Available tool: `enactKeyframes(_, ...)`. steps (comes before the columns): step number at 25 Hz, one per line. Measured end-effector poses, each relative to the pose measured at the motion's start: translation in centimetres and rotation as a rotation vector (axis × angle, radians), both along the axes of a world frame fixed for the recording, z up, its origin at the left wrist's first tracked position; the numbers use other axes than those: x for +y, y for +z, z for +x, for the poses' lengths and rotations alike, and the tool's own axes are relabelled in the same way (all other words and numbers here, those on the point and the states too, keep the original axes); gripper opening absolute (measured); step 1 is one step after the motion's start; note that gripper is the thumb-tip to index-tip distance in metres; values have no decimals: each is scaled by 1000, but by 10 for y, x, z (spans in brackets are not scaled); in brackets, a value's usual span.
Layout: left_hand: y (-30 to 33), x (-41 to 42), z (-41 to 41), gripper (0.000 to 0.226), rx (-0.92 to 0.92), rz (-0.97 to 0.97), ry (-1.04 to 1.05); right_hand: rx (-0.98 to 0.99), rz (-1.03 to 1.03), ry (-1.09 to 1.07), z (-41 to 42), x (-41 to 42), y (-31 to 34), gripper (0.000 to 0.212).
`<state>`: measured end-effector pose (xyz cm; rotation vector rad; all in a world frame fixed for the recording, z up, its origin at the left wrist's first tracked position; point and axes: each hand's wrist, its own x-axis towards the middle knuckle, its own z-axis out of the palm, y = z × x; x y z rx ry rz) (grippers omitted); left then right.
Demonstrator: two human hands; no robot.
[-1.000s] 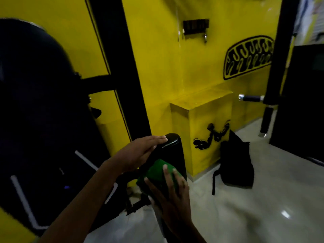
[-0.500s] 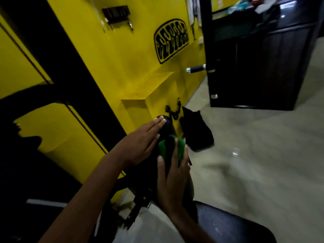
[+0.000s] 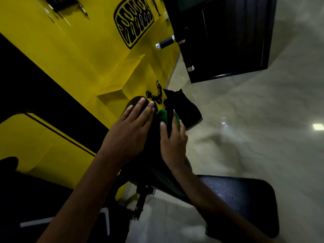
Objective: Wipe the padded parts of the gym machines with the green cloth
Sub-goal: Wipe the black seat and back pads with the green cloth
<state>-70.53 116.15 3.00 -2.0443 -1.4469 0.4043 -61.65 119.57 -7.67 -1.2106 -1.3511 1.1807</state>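
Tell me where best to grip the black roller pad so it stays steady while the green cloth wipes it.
Probably hold the roller pad at its rounded top end, from the yellow-wall side, where the left hand lies flat. That leaves the floor-facing side free for the right hand pressing the green cloth.

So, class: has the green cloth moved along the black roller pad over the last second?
Yes, slightly. The green cloth under the right hand has slid toward the roller pad's far end, nearer the left hand resting there.
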Motion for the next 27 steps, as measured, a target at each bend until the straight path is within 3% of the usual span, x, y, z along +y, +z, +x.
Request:
enactKeyframes(4,-5,0,3,61,128,8,17,-21,102,29,3,-52,-33,65)
enactKeyframes(8,-10,2,10,60,259,18,13,-54,-103,-1,1,-8,-34,59)
enactKeyframes(12,-24,-5,22,72,332,17,55,28,24,81,3,-65,-64,67)
enactKeyframes(17,-36,-6,28,61,356,9,87,-63,-129,38,7,-10,-60,59)
enactKeyframes(21,-37,-9,34,63,330,51,105,-62,-62,87,10,-54,-80,68)
enactKeyframes(27,-36,-9,37,65,334,65,115,-30,-193,28,7,-14,-73,60)
